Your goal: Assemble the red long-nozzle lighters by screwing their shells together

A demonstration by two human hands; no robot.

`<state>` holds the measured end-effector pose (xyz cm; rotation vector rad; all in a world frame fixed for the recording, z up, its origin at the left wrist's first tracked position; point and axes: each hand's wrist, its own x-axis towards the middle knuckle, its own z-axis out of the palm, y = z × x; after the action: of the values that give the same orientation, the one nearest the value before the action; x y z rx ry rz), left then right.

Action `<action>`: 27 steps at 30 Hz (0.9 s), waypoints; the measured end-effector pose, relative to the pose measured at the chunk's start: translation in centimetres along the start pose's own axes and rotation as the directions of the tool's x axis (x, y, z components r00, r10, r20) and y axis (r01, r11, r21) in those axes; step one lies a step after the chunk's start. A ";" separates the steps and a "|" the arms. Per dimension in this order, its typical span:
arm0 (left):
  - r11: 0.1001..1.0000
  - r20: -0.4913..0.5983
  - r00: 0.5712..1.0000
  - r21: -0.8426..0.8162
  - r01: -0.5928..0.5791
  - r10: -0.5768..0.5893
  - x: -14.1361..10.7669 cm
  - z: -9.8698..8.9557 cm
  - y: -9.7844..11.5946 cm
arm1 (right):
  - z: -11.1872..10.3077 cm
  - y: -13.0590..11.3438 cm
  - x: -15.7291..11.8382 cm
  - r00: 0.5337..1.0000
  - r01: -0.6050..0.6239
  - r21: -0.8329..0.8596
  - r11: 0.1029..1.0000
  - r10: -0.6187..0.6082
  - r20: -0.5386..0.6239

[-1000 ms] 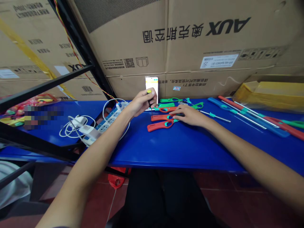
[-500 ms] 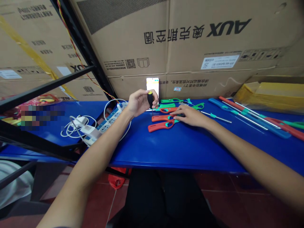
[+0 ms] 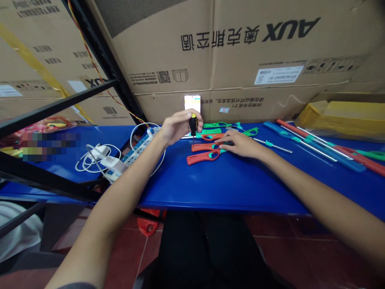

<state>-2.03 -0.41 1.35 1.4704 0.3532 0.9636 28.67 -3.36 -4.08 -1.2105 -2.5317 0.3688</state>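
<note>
My left hand (image 3: 177, 127) is closed around the black and yellow handle of a screwdriver (image 3: 193, 125). The screwdriver stands upright, its tip at the rear end of a red long-nose gas lighter (image 3: 201, 147) lying on the blue tabletop. At that lighter's front end my right hand (image 3: 242, 143) has its fingers closed over it; the fingers hide the lighter's nose. A second red lighter (image 3: 197, 158) with a teal trigger lies just nearer to me, its front also under the right hand. Behind them lie another red lighter (image 3: 209, 137) and green lighters (image 3: 212, 131).
A lit phone (image 3: 192, 103) leans on the large cardboard box (image 3: 228, 60) at the back. Left of my left hand sit a power strip (image 3: 141, 148) and white chargers (image 3: 112, 163). More long lighters (image 3: 331, 148) lie right. A black metal post (image 3: 105, 52) rises at left.
The view has shifted slightly. Both hands keep nearly the same places, with the screwdriver still upright on the red lighter.
</note>
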 end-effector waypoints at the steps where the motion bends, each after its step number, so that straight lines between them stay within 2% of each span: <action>1: 1.000 0.010 1.000 0.010 0.002 -0.002 0.0 -0.2 0.0 | 0.0 0.0 0.0 1.000 0.000 -0.003 1.000 0.000 0.001; 6: 1.000 0.037 0.999 0.024 0.013 -0.014 -0.2 -0.7 0.0 | 0.0 -0.2 0.0 1.000 0.006 -0.016 1.000 -0.006 0.000; 13: 1.000 0.019 1.000 0.012 0.003 -0.003 -0.2 -0.6 0.0 | 0.1 0.1 0.1 1.000 0.015 -0.012 1.000 -0.016 -0.001; 20: 0.995 -0.024 0.999 0.100 -0.027 0.029 -0.1 -1.1 0.0 | 0.1 0.2 0.1 1.000 0.015 -0.020 1.000 -0.015 -0.002; 27: 0.990 -0.017 0.998 0.127 -0.060 0.063 0.0 -0.4 0.5 | 0.0 -0.1 0.2 1.000 0.013 -0.007 1.000 -0.013 0.001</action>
<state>-2.49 -0.19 1.73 1.5947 0.3924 1.0219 28.49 -3.27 -4.07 -1.1962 -2.5425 0.3581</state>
